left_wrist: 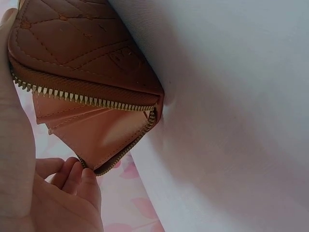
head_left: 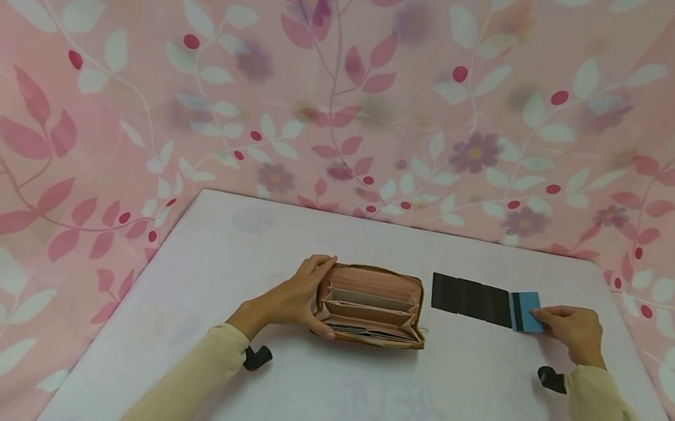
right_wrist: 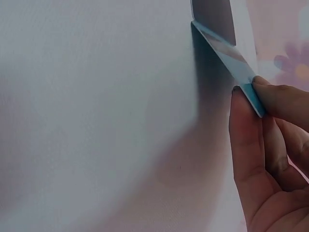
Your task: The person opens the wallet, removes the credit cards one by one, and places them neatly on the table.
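Observation:
A brown zip-around wallet (head_left: 370,305) stands unzipped on the white table, its inner compartments facing up and several thin items in the front slot. My left hand (head_left: 297,292) grips its left end, thumb on the near side and fingers on the far side. Quilted stitching and the brass zipper (left_wrist: 87,99) show in the left wrist view. To the right, my right hand (head_left: 575,332) pinches a blue card (head_left: 528,311) with a dark stripe between thumb and fingers. In the right wrist view that blue card tilts, its near edge raised off the table.
Several black cards (head_left: 473,299) lie in an overlapping row between the wallet and the blue card. The white table (head_left: 371,410) ends at a pink floral cloth (head_left: 357,94) behind and at the sides. A dark wrist-worn device (head_left: 552,379) sits at each cuff.

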A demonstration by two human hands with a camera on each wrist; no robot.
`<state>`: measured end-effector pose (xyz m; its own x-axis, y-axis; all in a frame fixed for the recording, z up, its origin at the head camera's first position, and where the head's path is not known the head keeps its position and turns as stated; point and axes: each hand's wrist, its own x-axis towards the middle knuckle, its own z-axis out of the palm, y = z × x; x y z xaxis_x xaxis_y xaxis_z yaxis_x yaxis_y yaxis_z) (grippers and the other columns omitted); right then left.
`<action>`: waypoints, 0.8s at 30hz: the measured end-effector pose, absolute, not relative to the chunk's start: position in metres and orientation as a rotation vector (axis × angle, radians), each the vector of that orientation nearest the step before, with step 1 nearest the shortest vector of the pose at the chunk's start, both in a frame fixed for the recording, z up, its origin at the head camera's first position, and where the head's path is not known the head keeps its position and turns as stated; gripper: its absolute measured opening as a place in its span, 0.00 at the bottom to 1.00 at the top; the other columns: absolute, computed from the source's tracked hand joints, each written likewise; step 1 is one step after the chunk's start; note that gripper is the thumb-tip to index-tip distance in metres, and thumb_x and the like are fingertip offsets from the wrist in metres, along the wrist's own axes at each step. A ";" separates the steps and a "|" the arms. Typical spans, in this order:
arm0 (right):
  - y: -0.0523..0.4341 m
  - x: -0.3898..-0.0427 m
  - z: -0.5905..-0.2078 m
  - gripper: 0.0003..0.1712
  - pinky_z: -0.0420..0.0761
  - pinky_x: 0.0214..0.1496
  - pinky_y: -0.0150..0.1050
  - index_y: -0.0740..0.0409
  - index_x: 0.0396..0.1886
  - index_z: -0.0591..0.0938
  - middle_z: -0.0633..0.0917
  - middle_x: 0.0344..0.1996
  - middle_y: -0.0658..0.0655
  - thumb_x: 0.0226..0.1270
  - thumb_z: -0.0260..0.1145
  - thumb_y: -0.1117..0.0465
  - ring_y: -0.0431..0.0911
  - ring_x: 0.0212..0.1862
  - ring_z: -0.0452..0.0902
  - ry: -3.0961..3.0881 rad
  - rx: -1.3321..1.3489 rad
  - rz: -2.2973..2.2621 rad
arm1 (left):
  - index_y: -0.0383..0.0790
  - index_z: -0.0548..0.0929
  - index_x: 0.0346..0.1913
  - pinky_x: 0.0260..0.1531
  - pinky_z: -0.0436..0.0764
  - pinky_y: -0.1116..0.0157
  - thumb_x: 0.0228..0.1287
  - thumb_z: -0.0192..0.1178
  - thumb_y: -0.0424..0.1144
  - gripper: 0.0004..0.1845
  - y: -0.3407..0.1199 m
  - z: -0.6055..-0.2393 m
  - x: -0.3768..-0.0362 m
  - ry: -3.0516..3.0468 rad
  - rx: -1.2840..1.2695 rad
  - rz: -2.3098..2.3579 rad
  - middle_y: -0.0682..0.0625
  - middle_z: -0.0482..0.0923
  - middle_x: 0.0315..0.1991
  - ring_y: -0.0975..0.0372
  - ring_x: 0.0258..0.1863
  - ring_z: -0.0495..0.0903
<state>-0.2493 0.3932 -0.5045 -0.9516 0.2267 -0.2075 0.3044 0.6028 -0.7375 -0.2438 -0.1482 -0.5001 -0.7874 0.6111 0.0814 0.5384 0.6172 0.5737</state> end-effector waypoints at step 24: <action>0.378 -0.251 -0.518 0.41 0.72 0.38 0.58 0.75 0.36 0.84 0.84 0.35 0.71 0.52 0.74 0.35 0.66 0.43 0.70 3.000 0.445 -0.886 | 0.44 0.41 0.79 0.64 0.66 0.57 0.32 0.72 0.73 0.75 -0.148 -0.499 -0.243 2.698 0.959 0.939 0.48 0.44 0.73 0.59 0.70 0.49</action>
<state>-0.2508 0.3775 -0.5185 -0.9603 0.2722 -0.0620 0.2622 0.8031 -0.5350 -0.2431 -0.1478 -0.4985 -0.7901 0.6072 0.0836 0.5278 0.6047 0.5964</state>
